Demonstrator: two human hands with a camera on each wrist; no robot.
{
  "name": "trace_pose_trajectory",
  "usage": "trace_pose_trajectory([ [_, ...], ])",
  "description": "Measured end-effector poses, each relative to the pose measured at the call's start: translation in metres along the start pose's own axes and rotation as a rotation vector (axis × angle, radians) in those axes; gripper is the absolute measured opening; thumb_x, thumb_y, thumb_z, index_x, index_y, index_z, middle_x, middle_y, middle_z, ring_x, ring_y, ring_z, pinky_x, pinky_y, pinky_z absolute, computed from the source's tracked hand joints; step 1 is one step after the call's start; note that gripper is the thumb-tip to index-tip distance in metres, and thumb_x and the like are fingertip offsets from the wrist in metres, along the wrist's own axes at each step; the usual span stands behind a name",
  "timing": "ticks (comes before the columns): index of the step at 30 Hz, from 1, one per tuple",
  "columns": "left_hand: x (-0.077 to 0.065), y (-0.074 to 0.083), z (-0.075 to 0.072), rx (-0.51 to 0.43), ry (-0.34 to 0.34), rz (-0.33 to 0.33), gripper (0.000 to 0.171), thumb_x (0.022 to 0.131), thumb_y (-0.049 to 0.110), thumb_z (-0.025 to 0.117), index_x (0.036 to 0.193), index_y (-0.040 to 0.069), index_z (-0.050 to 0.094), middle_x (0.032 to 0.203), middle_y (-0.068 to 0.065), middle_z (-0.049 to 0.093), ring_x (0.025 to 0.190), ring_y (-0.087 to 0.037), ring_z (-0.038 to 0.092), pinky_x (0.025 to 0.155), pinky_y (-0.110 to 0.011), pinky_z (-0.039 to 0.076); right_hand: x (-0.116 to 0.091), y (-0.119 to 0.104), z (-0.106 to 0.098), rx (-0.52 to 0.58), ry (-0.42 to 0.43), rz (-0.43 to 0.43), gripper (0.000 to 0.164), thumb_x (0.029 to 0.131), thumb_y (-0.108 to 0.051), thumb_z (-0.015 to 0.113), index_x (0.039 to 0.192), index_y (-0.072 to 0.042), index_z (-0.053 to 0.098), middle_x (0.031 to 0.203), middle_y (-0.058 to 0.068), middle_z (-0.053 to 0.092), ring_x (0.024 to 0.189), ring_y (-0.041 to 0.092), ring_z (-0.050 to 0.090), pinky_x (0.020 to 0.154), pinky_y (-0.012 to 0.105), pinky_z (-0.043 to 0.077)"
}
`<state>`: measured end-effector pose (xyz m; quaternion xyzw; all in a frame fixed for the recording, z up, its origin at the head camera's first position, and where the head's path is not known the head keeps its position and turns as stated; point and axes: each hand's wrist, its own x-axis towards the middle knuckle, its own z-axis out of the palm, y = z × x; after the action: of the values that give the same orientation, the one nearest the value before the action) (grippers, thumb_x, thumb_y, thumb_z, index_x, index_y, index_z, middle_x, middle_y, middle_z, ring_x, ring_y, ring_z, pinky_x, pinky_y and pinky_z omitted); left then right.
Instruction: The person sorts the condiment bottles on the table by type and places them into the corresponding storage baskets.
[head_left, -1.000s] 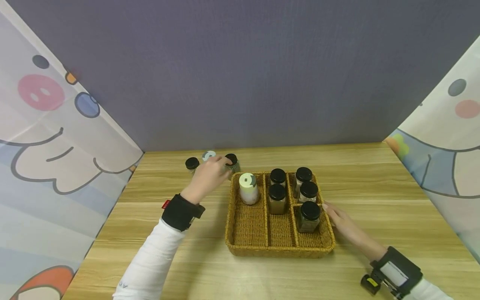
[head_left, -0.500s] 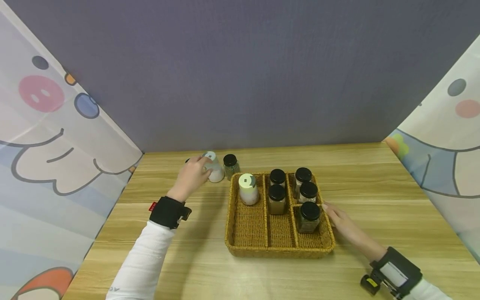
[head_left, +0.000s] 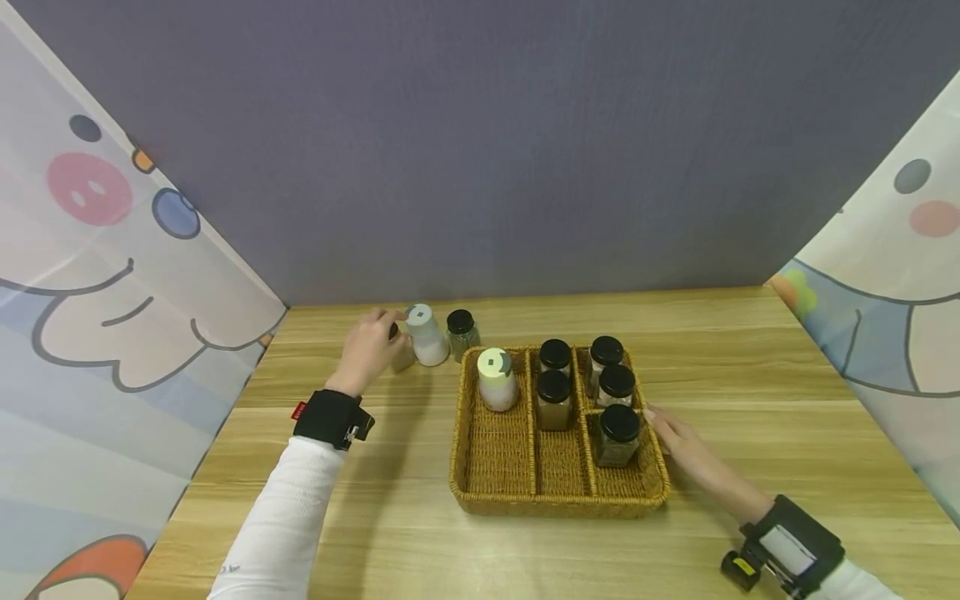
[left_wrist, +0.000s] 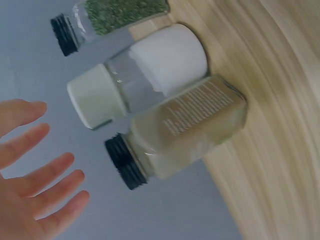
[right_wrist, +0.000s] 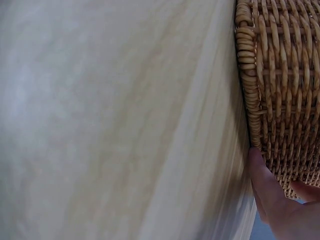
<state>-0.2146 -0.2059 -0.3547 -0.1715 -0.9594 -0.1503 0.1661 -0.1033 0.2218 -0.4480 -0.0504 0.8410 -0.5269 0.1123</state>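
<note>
My left hand (head_left: 367,350), fingers spread, hovers by the black lid of a square spice jar (left_wrist: 190,125) of tan powder. A gap shows between fingertips and lid in the left wrist view. Beside that jar stands a white-capped shaker (left_wrist: 160,60) of white grains, then a black-lidded jar of green herbs (left_wrist: 122,15). My right hand (head_left: 686,437) rests against the right side of a divided wicker basket (head_left: 562,505). In the right wrist view, its extended fingers (right_wrist: 265,180) touch the basket's lower edge.
The basket's left compartment holds a pale-capped shaker (head_left: 498,382). Black-lidded jars stand in the middle compartment, such as a tan one (head_left: 554,402), and in the right ones, such as a dark one (head_left: 618,437). A grey wall (head_left: 525,167) rises behind the wooden table (head_left: 787,375).
My left hand has moved left, from the green herb jar past the white-capped shaker to the tan powder jar. My right hand and the basket have stayed in place.
</note>
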Motion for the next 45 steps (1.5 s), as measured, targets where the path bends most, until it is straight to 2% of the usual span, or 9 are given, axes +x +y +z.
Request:
trace_pose_trajectory([
  [3, 0.001, -0.007, 0.002, 0.003, -0.025, -0.022, 0.031, 0.080, 0.010, 0.063, 0.108, -0.002, 0.058, 0.103, -0.026, 0.053, 0.093, -0.039, 0.051, 0.078, -0.048, 0.045, 0.000, 0.000, 0.001, 0.006, 0.000, -0.002, 0.062, 0.097, -0.035, 0.026, 0.131, 0.016, 0.022, 0.136, 0.036, 0.016, 0.124, 0.050, 0.014, 0.099, 0.060, 0.015],
  [12, 0.002, -0.019, 0.009, 0.015, -0.071, -0.042, 0.033, 0.081, 0.013, 0.062, 0.109, -0.003, 0.056, 0.103, -0.026, 0.052, 0.091, -0.040, 0.052, 0.076, -0.048, 0.045, -0.001, 0.001, 0.001, 0.028, -0.002, 0.002, 0.063, 0.097, -0.036, 0.026, 0.132, 0.016, 0.021, 0.136, 0.035, 0.016, 0.125, 0.049, 0.015, 0.098, 0.059, 0.019],
  [22, 0.007, -0.027, 0.013, 0.000, -0.106, -0.074, 0.036, 0.081, 0.012, 0.062, 0.111, -0.005, 0.055, 0.105, -0.027, 0.052, 0.093, -0.041, 0.051, 0.078, -0.049, 0.043, -0.002, -0.001, 0.001, -0.018, 0.008, -0.002, 0.063, 0.097, -0.037, 0.025, 0.132, 0.016, 0.022, 0.136, 0.035, 0.018, 0.125, 0.049, 0.014, 0.100, 0.060, 0.014],
  [29, 0.008, -0.034, 0.017, -0.001, -0.102, -0.075, 0.036, 0.080, 0.012, 0.063, 0.111, -0.005, 0.055, 0.106, -0.028, 0.051, 0.095, -0.041, 0.050, 0.080, -0.050, 0.042, -0.001, -0.002, 0.001, -0.010, 0.004, 0.004, 0.064, 0.097, -0.037, 0.026, 0.132, 0.016, 0.021, 0.136, 0.036, 0.016, 0.125, 0.049, 0.012, 0.100, 0.060, 0.012],
  [38, 0.008, -0.042, 0.022, -0.085, -0.121, -0.092, 0.042, 0.079, 0.008, 0.065, 0.114, -0.007, 0.050, 0.108, -0.030, 0.048, 0.100, -0.044, 0.049, 0.085, -0.051, 0.042, -0.001, -0.002, 0.000, -0.022, 0.000, 0.010, 0.064, 0.097, -0.038, 0.025, 0.132, 0.016, 0.020, 0.136, 0.036, 0.014, 0.125, 0.050, 0.010, 0.100, 0.060, 0.011],
  [45, 0.011, -0.041, 0.022, -0.063, -0.129, -0.091, 0.040, 0.078, 0.006, 0.066, 0.112, -0.009, 0.050, 0.105, -0.032, 0.049, 0.097, -0.045, 0.050, 0.082, -0.051, 0.044, -0.001, -0.003, 0.000, -0.018, -0.003, 0.016, 0.064, 0.097, -0.038, 0.025, 0.132, 0.016, 0.020, 0.136, 0.036, 0.014, 0.125, 0.050, 0.011, 0.100, 0.060, 0.012],
])
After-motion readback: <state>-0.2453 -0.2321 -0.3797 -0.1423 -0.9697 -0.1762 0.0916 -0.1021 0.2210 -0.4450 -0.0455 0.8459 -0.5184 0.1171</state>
